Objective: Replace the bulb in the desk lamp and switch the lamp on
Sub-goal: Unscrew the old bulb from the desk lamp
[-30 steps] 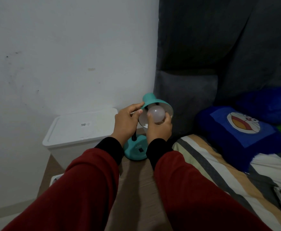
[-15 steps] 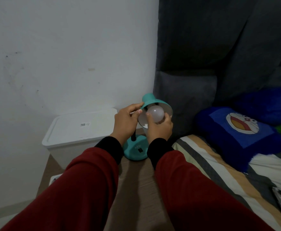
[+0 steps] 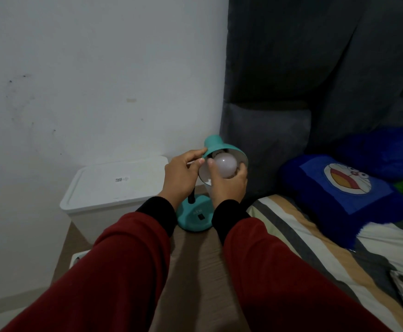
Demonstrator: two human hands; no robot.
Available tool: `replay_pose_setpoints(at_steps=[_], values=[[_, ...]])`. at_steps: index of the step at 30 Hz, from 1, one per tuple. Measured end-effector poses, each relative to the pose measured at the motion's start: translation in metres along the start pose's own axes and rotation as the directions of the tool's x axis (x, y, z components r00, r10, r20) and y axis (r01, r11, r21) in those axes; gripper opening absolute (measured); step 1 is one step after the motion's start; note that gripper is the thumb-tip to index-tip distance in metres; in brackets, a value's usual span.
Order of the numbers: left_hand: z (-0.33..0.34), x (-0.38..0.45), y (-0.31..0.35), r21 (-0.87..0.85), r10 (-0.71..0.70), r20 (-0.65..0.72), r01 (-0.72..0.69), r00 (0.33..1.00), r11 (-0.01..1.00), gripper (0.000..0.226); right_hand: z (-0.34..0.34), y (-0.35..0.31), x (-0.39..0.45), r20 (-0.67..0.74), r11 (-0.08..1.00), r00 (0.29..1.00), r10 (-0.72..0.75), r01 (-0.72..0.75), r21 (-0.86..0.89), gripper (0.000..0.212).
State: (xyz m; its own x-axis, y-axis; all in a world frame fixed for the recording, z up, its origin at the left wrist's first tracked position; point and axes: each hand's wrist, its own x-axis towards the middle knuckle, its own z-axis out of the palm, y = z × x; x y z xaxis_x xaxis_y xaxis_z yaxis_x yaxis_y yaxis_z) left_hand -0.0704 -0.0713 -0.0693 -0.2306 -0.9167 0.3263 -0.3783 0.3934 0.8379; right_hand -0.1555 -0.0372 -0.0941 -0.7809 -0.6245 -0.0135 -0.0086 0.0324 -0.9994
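Note:
A teal desk lamp stands on a wooden bedside surface (image 3: 195,255), its round base (image 3: 194,218) between my two wrists. The teal shade (image 3: 217,146) is tilted toward me. My left hand (image 3: 180,178) pinches the left rim of the shade. A white bulb (image 3: 225,165) sits in the mouth of the shade, unlit, and my right hand (image 3: 228,185) grips it from below with thumb and fingers around it. The socket is hidden behind the bulb.
A white lidded plastic box (image 3: 116,190) stands left of the lamp against the white wall. A dark grey headboard (image 3: 291,92) rises behind. A bed with a striped sheet (image 3: 315,248) and a blue cartoon pillow (image 3: 346,190) lies to the right.
My right hand's fingers have shifted slightly around the bulb; the bulb and shade stay in nearly the same place. The left hand keeps its hold on the shade.

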Motion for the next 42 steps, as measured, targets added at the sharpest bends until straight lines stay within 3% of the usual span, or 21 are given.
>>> replay_pose_setpoints(at_steps=[4, 8, 11, 15, 19, 23, 27, 30, 35, 39, 42], values=[[0.0002, 0.0008, -0.0013, 0.012, 0.006, -0.014, -0.006, 1.0, 1.0, 0.03, -0.0003, 0.0009, -0.0005, -0.001, 0.998, 0.998, -0.056, 0.056, -0.024, 0.066], [0.0004, 0.0003, -0.001, 0.01, 0.011, -0.011, -0.011, 1.0, 1.0, 0.03, 0.0012, -0.001, -0.0003, 0.036, 0.997, 0.999, 0.006, -0.009, 0.075, 0.08], [0.0005, 0.0002, -0.0002, 0.008, 0.006, -0.013, -0.006, 1.0, 1.0, 0.031, 0.0012, -0.0018, 0.0009, 0.035, 0.998, 0.998, -0.052, 0.053, -0.043, 0.068], [0.0008, -0.0008, 0.0003, -0.004, 0.007, -0.014, -0.007, 1.0, 1.0, 0.03, -0.0015, -0.0003, 0.0021, 0.011, 0.998, 0.999, -0.032, 0.032, -0.048, 0.079], [0.001, -0.0004, -0.0008, 0.002, 0.006, -0.015, -0.006, 1.0, 1.0, 0.03, -0.0028, 0.0001, 0.0014, 0.007, 0.996, 0.999, -0.049, 0.05, -0.076, 0.065], [0.0014, 0.0002, -0.0016, 0.007, 0.006, -0.016, -0.006, 1.0, 1.0, 0.03, -0.0011, -0.0023, 0.0008, 0.045, 0.999, 0.998, -0.043, 0.042, 0.021, 0.078], [0.0012, 0.0002, -0.0026, 0.002, 0.008, -0.01, -0.008, 1.0, 1.0, 0.03, -0.002, -0.0018, 0.0009, 0.027, 0.995, 0.997, -0.073, 0.075, -0.063, 0.073], [0.0009, -0.0002, -0.0016, -0.014, 0.006, -0.005, -0.006, 1.0, 1.0, 0.03, -0.0027, -0.0018, 0.0006, 0.015, 0.999, 0.999, -0.037, 0.037, -0.017, 0.08], [0.0014, 0.0001, -0.0011, -0.014, 0.003, -0.009, -0.003, 1.0, 1.0, 0.03, -0.0046, 0.0004, 0.001, 0.017, 0.997, 0.997, -0.07, 0.071, -0.041, 0.066], [0.0017, 0.0006, -0.0017, -0.01, 0.007, -0.014, -0.007, 1.0, 1.0, 0.03, -0.0004, -0.0006, 0.0004, 0.034, 0.998, 0.999, -0.021, 0.019, 0.062, 0.078], [0.0015, 0.0004, -0.0012, -0.029, 0.011, -0.011, -0.012, 1.0, 1.0, 0.03, -0.0008, -0.0014, 0.002, 0.03, 0.998, 0.998, -0.059, 0.06, -0.034, 0.063]])
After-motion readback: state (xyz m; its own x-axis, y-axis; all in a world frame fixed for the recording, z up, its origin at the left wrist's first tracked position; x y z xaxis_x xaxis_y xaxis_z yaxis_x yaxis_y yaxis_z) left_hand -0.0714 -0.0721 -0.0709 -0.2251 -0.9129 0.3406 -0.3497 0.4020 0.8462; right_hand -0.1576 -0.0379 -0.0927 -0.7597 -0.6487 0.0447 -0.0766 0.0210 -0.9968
